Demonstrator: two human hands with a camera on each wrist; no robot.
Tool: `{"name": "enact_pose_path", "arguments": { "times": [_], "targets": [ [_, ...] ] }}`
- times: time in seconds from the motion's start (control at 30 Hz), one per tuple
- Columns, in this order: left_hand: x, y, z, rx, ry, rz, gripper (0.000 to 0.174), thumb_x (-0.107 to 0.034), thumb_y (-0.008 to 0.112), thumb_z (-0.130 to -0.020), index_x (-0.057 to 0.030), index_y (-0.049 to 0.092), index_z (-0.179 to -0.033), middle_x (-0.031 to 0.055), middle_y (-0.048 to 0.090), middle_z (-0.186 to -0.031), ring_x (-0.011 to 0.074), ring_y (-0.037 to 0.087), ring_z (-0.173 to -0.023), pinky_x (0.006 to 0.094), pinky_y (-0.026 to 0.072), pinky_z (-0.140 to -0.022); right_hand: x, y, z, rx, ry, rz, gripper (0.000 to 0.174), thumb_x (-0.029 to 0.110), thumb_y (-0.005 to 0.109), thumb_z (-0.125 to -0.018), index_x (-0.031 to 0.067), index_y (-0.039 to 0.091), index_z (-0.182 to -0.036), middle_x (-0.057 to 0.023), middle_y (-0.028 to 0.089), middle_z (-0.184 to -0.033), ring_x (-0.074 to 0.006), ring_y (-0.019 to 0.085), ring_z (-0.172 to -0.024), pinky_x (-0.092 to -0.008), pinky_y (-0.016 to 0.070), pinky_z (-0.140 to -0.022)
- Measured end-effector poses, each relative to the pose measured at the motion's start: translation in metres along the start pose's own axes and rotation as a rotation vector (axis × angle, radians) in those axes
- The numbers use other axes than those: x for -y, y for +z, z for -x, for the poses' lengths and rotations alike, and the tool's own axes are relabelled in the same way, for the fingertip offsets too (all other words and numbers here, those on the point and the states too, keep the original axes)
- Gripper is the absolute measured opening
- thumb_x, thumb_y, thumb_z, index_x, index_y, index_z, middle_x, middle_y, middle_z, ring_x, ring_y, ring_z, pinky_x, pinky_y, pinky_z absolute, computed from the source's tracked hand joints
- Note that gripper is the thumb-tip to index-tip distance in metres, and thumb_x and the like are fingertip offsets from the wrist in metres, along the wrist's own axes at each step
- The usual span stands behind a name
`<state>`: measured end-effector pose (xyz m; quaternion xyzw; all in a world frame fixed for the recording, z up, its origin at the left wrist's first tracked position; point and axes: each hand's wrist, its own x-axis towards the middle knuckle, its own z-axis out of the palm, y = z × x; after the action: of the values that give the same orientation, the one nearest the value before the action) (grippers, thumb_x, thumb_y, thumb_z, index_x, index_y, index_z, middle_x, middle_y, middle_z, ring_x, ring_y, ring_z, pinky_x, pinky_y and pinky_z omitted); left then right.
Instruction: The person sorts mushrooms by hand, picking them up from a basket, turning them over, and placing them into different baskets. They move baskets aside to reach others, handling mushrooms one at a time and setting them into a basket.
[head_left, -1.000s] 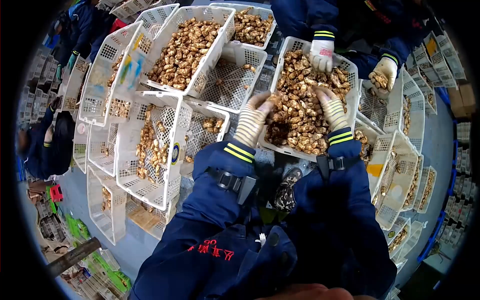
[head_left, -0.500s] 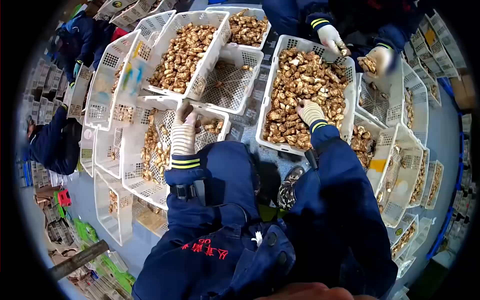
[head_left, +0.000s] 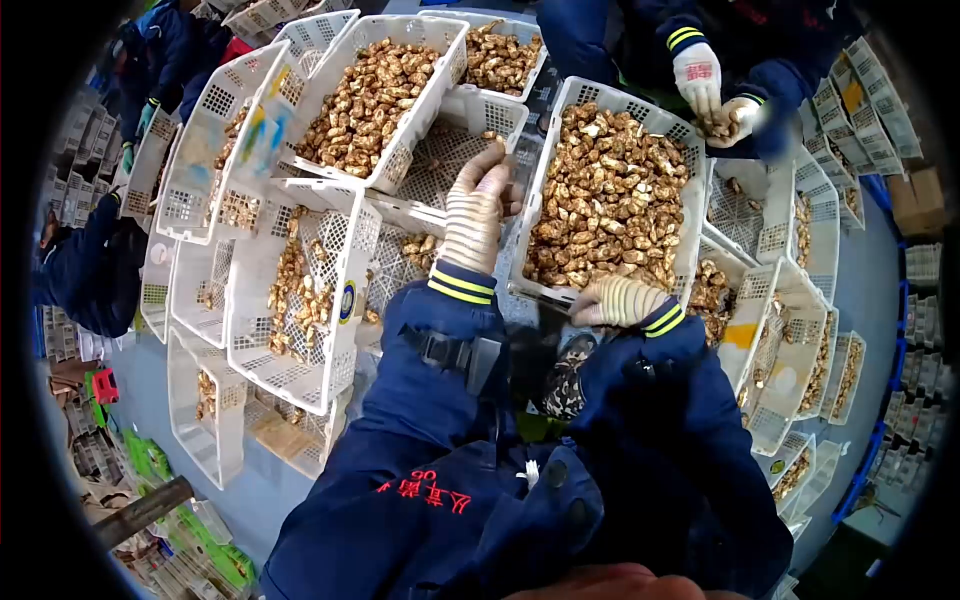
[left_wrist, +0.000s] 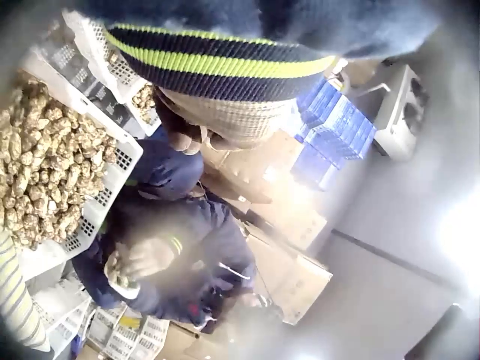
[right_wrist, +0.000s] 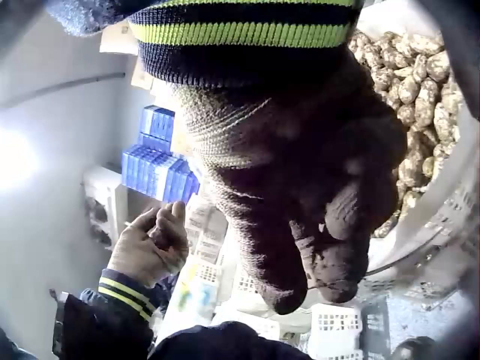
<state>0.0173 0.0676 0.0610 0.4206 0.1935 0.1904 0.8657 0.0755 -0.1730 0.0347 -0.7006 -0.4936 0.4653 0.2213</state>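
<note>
A white plastic crate [head_left: 690, 235] full of brown, pale-flecked mushrooms [head_left: 610, 190] stands in front of me. At its near rim is my right hand [head_left: 622, 301], in a striped knit glove, its fingers loosely bent; the right wrist view shows the gloved fingers [right_wrist: 279, 289] hanging beside the crate wall. My left hand [head_left: 475, 210], gloved alike, is raised by the near corner of a sparsely filled crate [head_left: 490, 205]. Its loosely bent fingers point towards a small mushroom [head_left: 490, 135], and I see nothing between them. Left fingers [left_wrist: 176, 133] show partly under the cuff.
Across from me another person's gloved hands [head_left: 715, 115] hold mushrooms. Left stand a heaped crate [head_left: 455, 60] and a tilted-looking crate [head_left: 345, 320] with fewer mushrooms. More crates [head_left: 800, 350] line the right side. My shoe [head_left: 567, 385] is on the floor between.
My left hand left the full crate, swung left over the sparsely filled crates, then came back up and right. My right hand drew back from the mushrooms to the near rim.
</note>
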Motion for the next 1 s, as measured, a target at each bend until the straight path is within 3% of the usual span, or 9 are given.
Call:
{"name": "enact_pose_path", "arguments": {
  "times": [0.07,0.27,0.47,0.73,0.77,0.87,0.9,0.93,1.0],
  "targets": [
    [0.014,-0.013,-0.008,-0.102,-0.117,-0.040,0.036,-0.014,0.060,-0.089,-0.0014,0.052,-0.122,0.0098,0.063,-0.106,0.0117,0.058,-0.069,0.0233,0.0493,-0.059,-0.047,0.009,-0.008,-0.065,-0.070,0.193,0.021,0.023,0.058,-0.085,0.0076,0.069,-0.096,-0.0122,0.068,-0.093,-0.0308,0.064,-0.084,-0.0378,0.0510,-0.078],
    [0.035,-0.029,-0.024,-0.087,-0.198,0.069,0.035,-0.010,0.056,-0.088,-0.0006,0.051,-0.122,0.0078,0.063,-0.096,0.0133,0.057,-0.066,0.0230,0.0477,-0.055,-0.089,-0.032,-0.054,-0.714,0.608,0.056,0.043,0.030,0.061,-0.083,0.0102,0.059,-0.122,-0.0193,0.066,-0.107,-0.0323,0.063,-0.098,-0.0382,0.0490,-0.088],
    [0.043,-0.022,-0.021,-0.041,-0.267,0.051,0.033,-0.012,0.057,-0.089,-0.0030,0.053,-0.121,0.0079,0.063,-0.093,0.0133,0.057,-0.067,0.0240,0.0485,-0.057,-0.111,-0.038,-0.108,-0.571,0.688,0.368,0.051,0.025,0.064,-0.083,0.0112,0.050,-0.130,-0.0189,0.060,-0.119,-0.0354,0.059,-0.105,-0.0431,0.0480,-0.090],
    [0.044,-0.007,-0.013,0.116,-0.360,-0.194,0.034,-0.016,0.056,-0.092,-0.0018,0.052,-0.123,0.0069,0.063,-0.099,0.0138,0.058,-0.076,0.0263,0.0500,-0.066,-0.122,-0.055,-0.072,-0.665,0.355,-0.874,0.045,0.031,0.064,-0.085,0.0058,0.059,-0.122,-0.0047,0.066,-0.103,-0.0148,0.061,-0.076,-0.0309,0.0489,-0.068],
    [0.046,-0.011,-0.016,0.148,-0.385,-0.217,0.046,-0.020,0.060,-0.090,-0.0013,0.046,-0.130,0.0092,0.061,-0.110,0.0130,0.059,-0.081,0.0270,0.0504,-0.069,-0.100,-0.062,-0.058,-0.631,0.262,-0.673,0.056,0.038,0.058,-0.088,-0.0015,0.051,-0.128,-0.0105,0.058,-0.126,-0.0215,0.055,-0.114,-0.0318,0.0424,-0.095],
    [0.062,-0.013,-0.019,0.198,-0.233,-0.346,0.062,-0.025,0.066,-0.086,-0.0025,0.038,-0.137,0.0115,0.056,-0.119,0.0129,0.058,-0.086,0.0271,0.0508,-0.070,-0.070,-0.069,-0.049,-0.571,0.132,-0.669,0.053,0.038,0.056,-0.090,-0.0003,0.053,-0.127,-0.0112,0.059,-0.123,-0.0201,0.052,-0.117,-0.0314,0.0383,-0.100],
    [0.060,-0.009,-0.020,0.253,-0.151,-0.477,0.071,-0.019,0.070,-0.083,0.0001,0.033,-0.140,0.0152,0.051,-0.127,0.0186,0.054,-0.105,0.0266,0.0480,-0.086,-0.053,-0.070,-0.044,-0.539,0.158,-0.666,0.049,0.037,0.055,-0.091,-0.0001,0.056,-0.124,-0.0111,0.061,-0.119,-0.0199,0.054,-0.113,-0.0317,0.0396,-0.099],
    [0.059,-0.006,-0.016,0.296,-0.119,-0.566,0.066,-0.019,0.069,-0.084,0.0006,0.037,-0.139,0.0148,0.054,-0.124,0.0180,0.056,-0.102,0.0285,0.0487,-0.085,-0.054,-0.067,-0.046,-0.529,0.051,-0.588,0.043,0.034,0.057,-0.090,0.0030,0.059,-0.120,-0.0052,0.064,-0.104,-0.0099,0.058,-0.074,-0.0230,0.0480,-0.059],
    [0.059,-0.002,-0.014,0.399,-0.262,-0.505,0.057,-0.017,0.068,-0.085,0.0011,0.044,-0.134,0.0125,0.060,-0.113,0.0149,0.059,-0.092,0.0275,0.0501,-0.078,-0.033,-0.063,-0.042,-0.487,0.068,-0.718,0.041,0.034,0.055,-0.090,0.0040,0.061,-0.117,-0.0039,0.064,-0.101,-0.0090,0.056,-0.070,-0.0217,0.0466,-0.056]
  ]
}}
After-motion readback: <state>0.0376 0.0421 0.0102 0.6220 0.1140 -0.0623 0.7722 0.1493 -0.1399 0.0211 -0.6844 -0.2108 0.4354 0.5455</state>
